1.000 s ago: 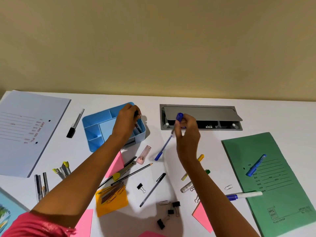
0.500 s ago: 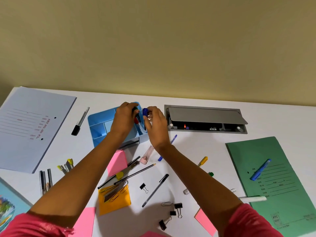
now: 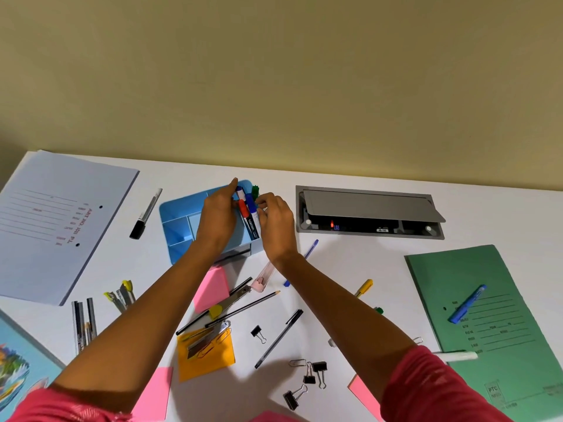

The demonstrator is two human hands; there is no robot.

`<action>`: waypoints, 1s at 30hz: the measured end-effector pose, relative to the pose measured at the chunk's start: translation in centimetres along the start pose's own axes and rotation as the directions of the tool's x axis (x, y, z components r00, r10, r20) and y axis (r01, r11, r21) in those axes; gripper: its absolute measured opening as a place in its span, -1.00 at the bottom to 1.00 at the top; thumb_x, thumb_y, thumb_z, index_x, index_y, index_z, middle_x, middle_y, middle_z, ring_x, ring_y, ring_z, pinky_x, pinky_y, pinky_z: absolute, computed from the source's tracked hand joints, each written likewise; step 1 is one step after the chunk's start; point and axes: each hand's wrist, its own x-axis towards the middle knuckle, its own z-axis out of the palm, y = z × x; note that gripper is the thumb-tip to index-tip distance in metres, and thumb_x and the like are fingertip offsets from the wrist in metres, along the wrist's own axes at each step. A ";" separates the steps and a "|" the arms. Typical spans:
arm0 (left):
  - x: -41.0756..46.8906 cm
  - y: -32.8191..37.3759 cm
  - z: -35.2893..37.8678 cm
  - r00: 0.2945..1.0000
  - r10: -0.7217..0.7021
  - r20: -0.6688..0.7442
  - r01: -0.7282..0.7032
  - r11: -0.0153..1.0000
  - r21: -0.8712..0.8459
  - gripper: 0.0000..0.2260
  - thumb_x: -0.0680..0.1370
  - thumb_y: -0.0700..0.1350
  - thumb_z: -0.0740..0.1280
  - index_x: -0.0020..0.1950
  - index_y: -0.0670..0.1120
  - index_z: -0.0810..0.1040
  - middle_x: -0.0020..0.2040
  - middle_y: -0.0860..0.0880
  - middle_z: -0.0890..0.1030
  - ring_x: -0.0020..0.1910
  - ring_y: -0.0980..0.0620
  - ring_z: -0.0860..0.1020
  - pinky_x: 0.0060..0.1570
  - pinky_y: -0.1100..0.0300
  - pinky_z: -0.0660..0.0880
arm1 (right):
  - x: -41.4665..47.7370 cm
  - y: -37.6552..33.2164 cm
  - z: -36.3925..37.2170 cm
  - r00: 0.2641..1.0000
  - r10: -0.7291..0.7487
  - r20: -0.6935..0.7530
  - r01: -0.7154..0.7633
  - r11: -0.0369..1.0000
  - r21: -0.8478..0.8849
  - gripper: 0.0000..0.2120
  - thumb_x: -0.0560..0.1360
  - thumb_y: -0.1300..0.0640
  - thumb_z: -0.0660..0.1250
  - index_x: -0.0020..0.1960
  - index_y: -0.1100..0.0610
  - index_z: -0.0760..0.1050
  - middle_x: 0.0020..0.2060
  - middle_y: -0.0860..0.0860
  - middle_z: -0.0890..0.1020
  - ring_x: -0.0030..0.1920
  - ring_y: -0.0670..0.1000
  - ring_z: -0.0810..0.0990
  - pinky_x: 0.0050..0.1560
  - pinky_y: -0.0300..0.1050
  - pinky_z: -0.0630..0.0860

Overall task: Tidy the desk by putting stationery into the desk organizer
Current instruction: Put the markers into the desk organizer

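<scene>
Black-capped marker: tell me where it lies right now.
In the head view, the black-capped marker lies flat on the left part of the desk, between the pale blue folder and the blue desk organizer.

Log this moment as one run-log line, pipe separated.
step: filling desk organizer | left hand: at red-capped marker, grip unclear | right hand: pinches blue-capped marker | loose: black pen, binder clips

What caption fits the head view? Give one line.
Left hand and right hand hold markers in the organizer on a cluttered desk.
</scene>
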 end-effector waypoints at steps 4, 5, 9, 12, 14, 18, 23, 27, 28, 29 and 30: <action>-0.5 0.0 0.0 1.000 -0.025 0.001 0.025 0.999 -0.037 -0.56 0.57 -0.35 0.20 0.46 -0.18 0.31 0.29 -0.22 0.51 0.22 -0.18 0.50 0.23 0.03 0.41 | -0.8 0.9 -1.2 0.998 0.064 -0.008 -0.063 0.998 0.017 -0.74 0.52 0.26 0.31 0.21 0.22 0.46 0.10 0.13 0.56 0.09 0.06 0.54 0.12 -0.17 0.53; -0.7 0.1 0.0 1.000 -0.021 -0.019 0.020 0.999 -0.044 -0.58 0.58 -0.34 0.20 0.44 -0.16 0.33 0.30 -0.20 0.49 0.25 -0.17 0.47 0.25 0.03 0.39 | -1.3 1.4 -1.8 0.996 0.087 -0.022 -0.086 0.996 0.016 -0.74 0.53 0.25 0.30 0.22 0.22 0.46 0.11 0.11 0.55 0.09 0.04 0.54 0.10 -0.25 0.49; -2.9 0.6 -0.6 0.984 0.119 -0.132 -0.117 0.993 0.025 -0.66 0.56 -0.34 0.18 0.30 -0.11 0.47 0.26 -0.10 0.51 0.25 -0.08 0.42 0.14 0.23 0.34 | -4.3 3.5 -4.1 0.972 0.053 -0.229 -0.046 0.998 0.036 -0.79 0.58 0.19 0.22 0.07 0.29 0.55 -0.06 0.15 0.64 -0.06 0.06 0.62 -0.04 -0.33 0.50; -5.5 1.2 0.0 0.979 0.172 -0.106 -0.166 0.984 0.063 -0.68 0.56 -0.34 0.19 0.27 -0.11 0.49 0.23 -0.10 0.52 0.21 -0.05 0.42 0.13 0.20 0.38 | -7.2 6.9 -6.7 0.939 0.116 -0.323 -0.111 0.993 0.032 -0.83 0.57 0.24 0.19 0.02 0.26 0.55 -0.11 0.13 0.64 -0.12 0.07 0.60 -0.08 -0.17 0.51; -7.0 1.3 0.7 0.981 0.177 -0.072 -0.172 0.982 0.073 -0.67 0.54 -0.37 0.22 0.26 -0.13 0.50 0.22 -0.13 0.53 0.21 -0.08 0.44 0.15 0.14 0.41 | -9.4 10.0 -8.4 0.902 0.176 -0.393 -0.183 0.983 0.019 -0.89 0.52 0.34 0.26 -0.02 0.22 0.53 -0.16 0.08 0.62 -0.18 0.03 0.56 -0.15 -0.17 0.49; -9.7 1.6 2.0 0.975 0.220 -0.014 -0.219 0.974 0.052 -0.68 0.49 -0.43 0.24 0.19 -0.18 0.54 0.16 -0.16 0.56 0.17 -0.10 0.46 0.15 0.11 0.42 | -13.4 16.5 -11.9 0.811 0.346 -0.471 -0.411 0.911 -0.040 -0.85 0.46 0.42 0.30 -0.02 0.25 0.53 -0.17 0.14 0.59 -0.17 0.13 0.56 -0.16 -0.09 0.46; -12.6 2.3 3.5 0.963 0.259 0.074 -0.261 0.965 0.005 -0.81 0.56 -0.26 0.23 0.12 -0.17 0.57 0.11 -0.11 0.56 0.12 -0.02 0.42 0.12 0.31 0.29 | -18.6 21.5 -15.2 0.498 0.641 -0.584 -0.733 0.671 0.111 -0.73 0.34 0.56 0.26 -0.04 0.34 0.58 -0.02 0.27 0.57 0.06 0.26 0.46 0.03 -0.14 0.27; -14.4 2.5 4.6 0.959 0.251 0.134 -0.253 0.967 -0.002 -0.69 0.49 -0.44 0.23 0.13 -0.16 0.56 0.10 -0.09 0.55 0.12 -0.06 0.44 0.14 0.32 0.26 | -23.0 22.2 -15.6 0.502 0.658 -0.561 -0.765 0.641 0.068 -0.75 0.35 0.53 0.32 -0.04 0.33 0.60 0.02 0.23 0.52 0.12 0.24 0.37 0.10 -0.08 0.27; -14.7 2.6 4.8 0.957 0.253 0.145 -0.255 0.967 -0.007 -0.68 0.49 -0.44 0.22 0.14 -0.16 0.56 0.11 -0.09 0.55 0.13 -0.07 0.44 0.16 0.31 0.26 | -23.9 22.1 -15.6 0.559 0.634 -0.535 -0.738 0.675 0.029 -0.70 0.29 0.58 0.32 -0.04 0.34 0.60 0.02 0.24 0.52 0.12 0.23 0.36 0.12 -0.02 0.29; -15.1 2.7 4.8 0.954 0.259 0.152 -0.260 0.966 -0.014 -0.68 0.49 -0.44 0.22 0.14 -0.16 0.56 0.12 -0.09 0.55 0.14 -0.08 0.44 0.17 0.31 0.25 | -24.8 22.1 -15.4 0.619 0.599 -0.508 -0.705 0.709 -0.023 -0.66 0.24 0.61 0.32 -0.06 0.35 0.60 0.02 0.24 0.53 0.11 0.23 0.37 0.12 0.00 0.31; -15.3 2.9 4.9 0.952 0.262 0.158 -0.262 0.965 -0.020 -0.68 0.49 -0.44 0.22 0.14 -0.16 0.56 0.12 -0.10 0.54 0.15 -0.08 0.44 0.18 0.30 0.26 | -25.6 22.1 -15.4 0.679 0.552 -0.483 -0.665 0.741 -0.088 -0.66 0.22 0.61 0.35 -0.07 0.35 0.60 0.01 0.25 0.55 0.10 0.24 0.39 0.10 0.00 0.32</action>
